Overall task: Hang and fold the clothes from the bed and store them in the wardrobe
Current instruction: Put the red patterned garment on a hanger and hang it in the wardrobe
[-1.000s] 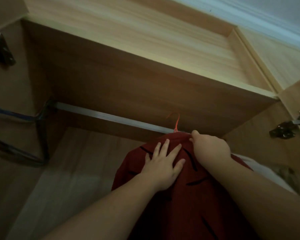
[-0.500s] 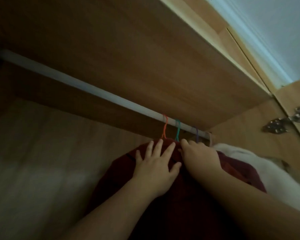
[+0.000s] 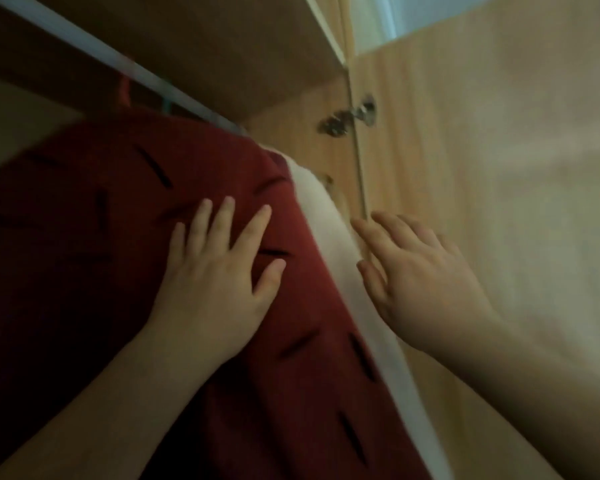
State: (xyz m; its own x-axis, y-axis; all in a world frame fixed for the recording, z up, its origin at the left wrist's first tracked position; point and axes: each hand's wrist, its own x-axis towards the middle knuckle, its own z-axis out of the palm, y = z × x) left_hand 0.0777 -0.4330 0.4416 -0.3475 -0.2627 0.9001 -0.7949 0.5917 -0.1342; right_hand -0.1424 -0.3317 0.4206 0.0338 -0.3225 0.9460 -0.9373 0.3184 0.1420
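A dark red garment (image 3: 84, 237) with short black dashes hangs from an orange hanger hook (image 3: 123, 93) on the silver wardrobe rail (image 3: 94, 51). My left hand (image 3: 215, 275) rests flat on its shoulder with the fingers spread. Beside it on the right hangs a white garment (image 3: 329, 237). My right hand (image 3: 420, 275) hovers with straight fingers by the white garment's edge; whether it touches the cloth I cannot tell.
The wooden shelf underside (image 3: 222, 46) runs above the rail. The open wardrobe door (image 3: 482, 168) stands to the right with a metal hinge (image 3: 347, 116) at its inner edge. A teal hanger hook (image 3: 167, 105) peeks behind the red garment.
My right hand has come off the top of the red garment and moved right toward the white one. The view has swung right and closer. My left hand stays flat on the red cloth.
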